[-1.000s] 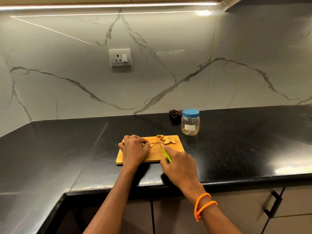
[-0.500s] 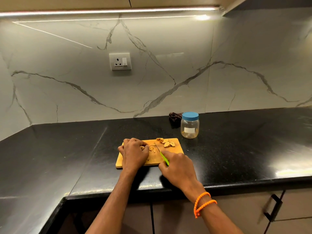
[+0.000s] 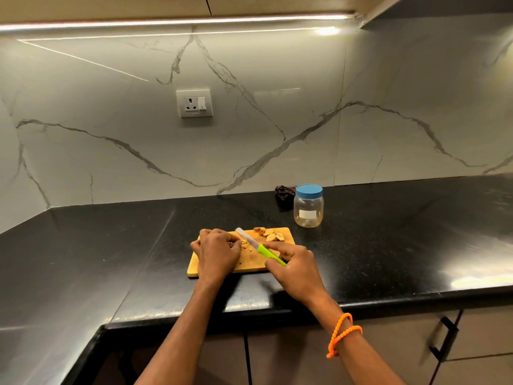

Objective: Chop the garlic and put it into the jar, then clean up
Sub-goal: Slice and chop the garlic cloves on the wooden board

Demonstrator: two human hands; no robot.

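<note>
Head view, L to R. Black glossy stone surface (image 3: 388,245) w/ white veined marble backsplash and a white wall socket (image 3: 194,103) behind. Rectangular light-wood chopping board (image 3: 249,263) lies near the surface's front edge. Left hand (image 3: 216,252) rests on the board's left part, fingers curled down over a small piece of garlic; what exactly it pinches is partly hidden. Just right of its fingertips: small pale-yellow chopped garlic bits (image 3: 246,245) on the board. Small knife w/ lime-green handle and pale blade (image 3: 256,245) crosses the board's centre diagonally, blade tip toward the far-left, beside the bits. Right hand (image 3: 295,269) grips the green handle, fingers wrapped, index finger extended along the top; orange beaded bracelet (image 3: 342,333) on that wrist. Whole tan garlic cloves (image 3: 270,234) sit in a loose pile at the board's far-right corner. Beyond the board, to the right: clear plastic jar w/ blue screw lid (image 3: 308,206), upright, lid on, apart from the board. Dark crumpled object (image 3: 283,191) just behind-left of the jar.
</note>
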